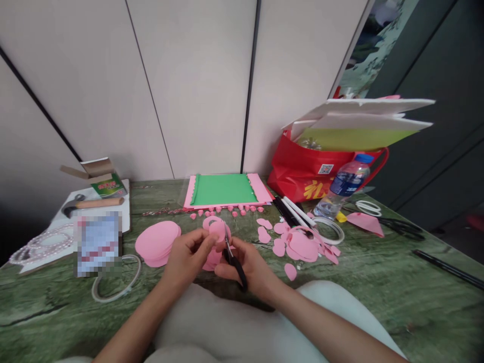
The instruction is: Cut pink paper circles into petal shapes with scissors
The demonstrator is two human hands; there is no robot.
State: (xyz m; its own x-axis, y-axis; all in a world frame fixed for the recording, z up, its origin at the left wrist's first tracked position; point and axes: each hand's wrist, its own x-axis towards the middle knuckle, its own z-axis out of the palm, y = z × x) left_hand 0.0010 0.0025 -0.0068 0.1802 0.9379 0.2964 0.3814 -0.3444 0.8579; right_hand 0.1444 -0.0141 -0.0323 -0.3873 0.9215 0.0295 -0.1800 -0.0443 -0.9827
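Note:
My left hand (192, 252) pinches a small piece of pink paper (218, 229) between thumb and fingers. In my right hand (249, 267) is a pair of scissors (236, 266) with black handles, its blades pointing up beside the paper's right edge. Whether the blades touch the paper I cannot tell. To the left lies a stack of pink paper ovals (158, 243). More pink paper pieces lie under and behind my hands, partly hidden. On the right is a loose pile of pink cut-outs (302, 246).
Small pink rolled bits line up before green paper (225, 189) on pink sheets. A red bag (291, 169) and water bottle (346, 186) stand back right. Tape rolls (116, 297), a hammer (96, 204), bead strings (45, 244) and an opened box (108, 185) are left.

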